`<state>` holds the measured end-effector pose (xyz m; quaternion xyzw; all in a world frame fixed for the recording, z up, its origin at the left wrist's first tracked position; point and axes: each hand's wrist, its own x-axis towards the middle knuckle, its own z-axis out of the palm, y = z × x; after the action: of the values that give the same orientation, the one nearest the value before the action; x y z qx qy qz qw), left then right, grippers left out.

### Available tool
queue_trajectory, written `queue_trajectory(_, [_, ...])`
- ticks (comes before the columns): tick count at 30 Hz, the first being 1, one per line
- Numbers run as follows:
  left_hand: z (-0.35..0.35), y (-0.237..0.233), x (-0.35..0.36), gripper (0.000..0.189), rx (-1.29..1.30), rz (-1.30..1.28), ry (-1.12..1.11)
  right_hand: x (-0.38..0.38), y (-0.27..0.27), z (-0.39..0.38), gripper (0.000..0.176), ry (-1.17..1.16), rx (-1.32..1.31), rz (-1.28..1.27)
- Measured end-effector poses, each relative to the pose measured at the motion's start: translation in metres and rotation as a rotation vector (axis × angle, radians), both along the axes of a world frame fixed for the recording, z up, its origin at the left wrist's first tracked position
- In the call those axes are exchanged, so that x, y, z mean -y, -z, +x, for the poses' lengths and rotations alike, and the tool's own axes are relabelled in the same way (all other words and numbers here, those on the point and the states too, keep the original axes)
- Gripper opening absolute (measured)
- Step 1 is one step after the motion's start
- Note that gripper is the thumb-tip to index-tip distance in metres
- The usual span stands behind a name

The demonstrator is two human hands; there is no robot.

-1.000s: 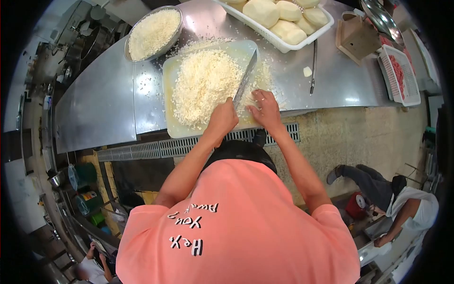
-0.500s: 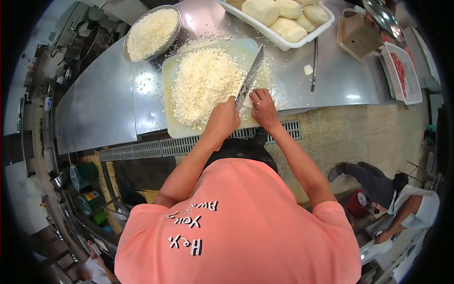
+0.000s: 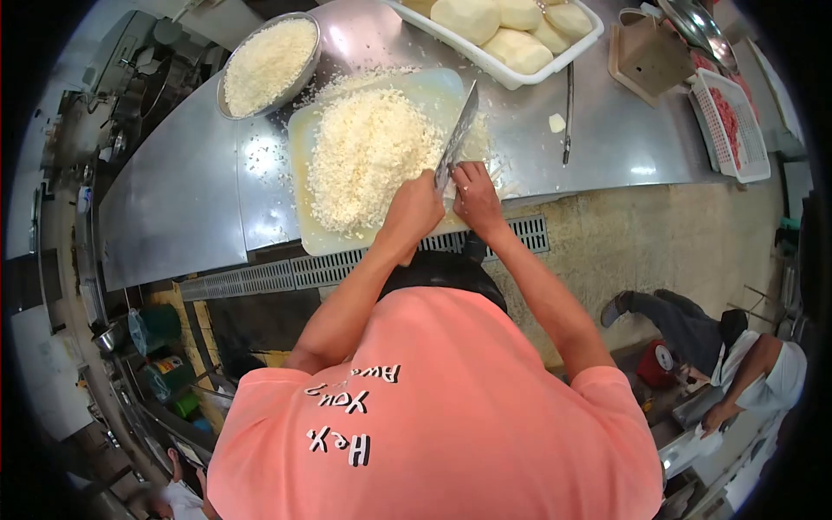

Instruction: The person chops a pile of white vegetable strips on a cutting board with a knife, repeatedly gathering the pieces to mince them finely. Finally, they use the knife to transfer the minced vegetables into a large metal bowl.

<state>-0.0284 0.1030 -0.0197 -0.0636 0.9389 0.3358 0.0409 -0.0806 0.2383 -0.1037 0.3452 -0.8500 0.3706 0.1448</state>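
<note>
My left hand is closed round the handle of a wide-bladed kitchen knife. The blade slants up and away over the right part of a pale cutting board. Beside the blade, my right hand has its fingers curled down on pale vegetable strips, largely hidden beneath them. A big heap of finely chopped white vegetable covers much of the board, left of the knife. Loose bits are scattered around the board's edges.
A metal bowl of chopped white vegetable stands back left. A white basket holds several peeled pale root vegetables. A thin dark rod and a white scrap lie rightward. A white basket of red pieces sits far right; a person is behind.
My right hand has shifted slightly left, closer to the blade and my left hand. The knife stands a little more upright. The whole view has shifted a little.
</note>
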Motion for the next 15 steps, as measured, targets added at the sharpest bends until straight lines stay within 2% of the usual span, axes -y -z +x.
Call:
queue_trajectory(2, [0.009,-0.008,0.0,0.017,0.038,0.007,-0.018,0.001,-0.001,-0.002,0.031,0.008,-0.009,-0.015])
queue_trajectory(5, [0.005,0.023,-0.008,0.017,0.032,0.004,-0.067,0.0,0.002,0.002,0.03,0.006,0.007,-0.019])
queue_trajectory(9, [0.001,-0.003,-0.002,0.015,0.021,0.009,-0.019,0.001,0.004,0.0,0.027,0.003,0.018,-0.044])
queue_trajectory(14, [0.002,0.028,-0.008,0.016,0.052,0.047,-0.108,-0.001,0.004,0.002,0.026,0.006,0.04,-0.053])
queue_trajectory(15, [-0.003,0.028,0.0,0.017,0.026,0.026,-0.058,-0.002,0.002,0.0,0.025,-0.007,0.037,-0.062])
